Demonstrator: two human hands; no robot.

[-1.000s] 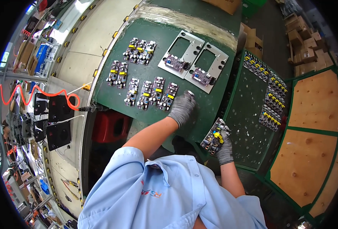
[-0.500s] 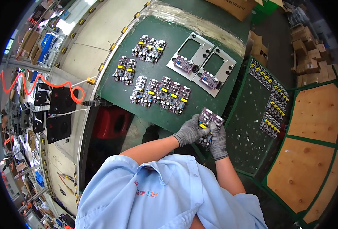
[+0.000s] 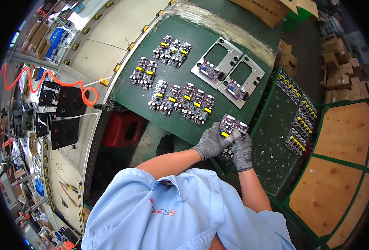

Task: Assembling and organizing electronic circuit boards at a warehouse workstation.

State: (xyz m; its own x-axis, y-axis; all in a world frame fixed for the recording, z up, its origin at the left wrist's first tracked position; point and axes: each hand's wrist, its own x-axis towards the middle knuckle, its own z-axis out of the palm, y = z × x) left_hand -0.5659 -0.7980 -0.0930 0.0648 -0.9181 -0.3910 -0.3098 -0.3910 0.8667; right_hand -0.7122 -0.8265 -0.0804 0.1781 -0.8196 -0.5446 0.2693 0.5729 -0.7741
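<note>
Both of my hands wear grey gloves and grip one purple circuit board panel (image 3: 231, 126) over the near edge of the green work table (image 3: 142, 96). My left hand (image 3: 210, 142) holds its left side and my right hand (image 3: 242, 151) holds its lower right side. Just beyond the panel, a row of several similar boards (image 3: 183, 101) lies on the table. Two more groups of boards (image 3: 172, 46) (image 3: 143, 71) lie farther back. Two grey metal fixture frames (image 3: 217, 61) (image 3: 242, 82) each carry a board.
A green side table (image 3: 276, 137) to my right holds rows of boards (image 3: 298, 116). Wooden panels (image 3: 343, 137) lie further right. A red stool (image 3: 122, 129) stands under the table. Black units (image 3: 65, 112) and an orange coiled hose (image 3: 38, 79) are at left. Cardboard boxes (image 3: 268, 10) stand behind.
My left hand left the row of boards and joined my right hand on the panel. The panel came up from the side table to the work table's near edge.
</note>
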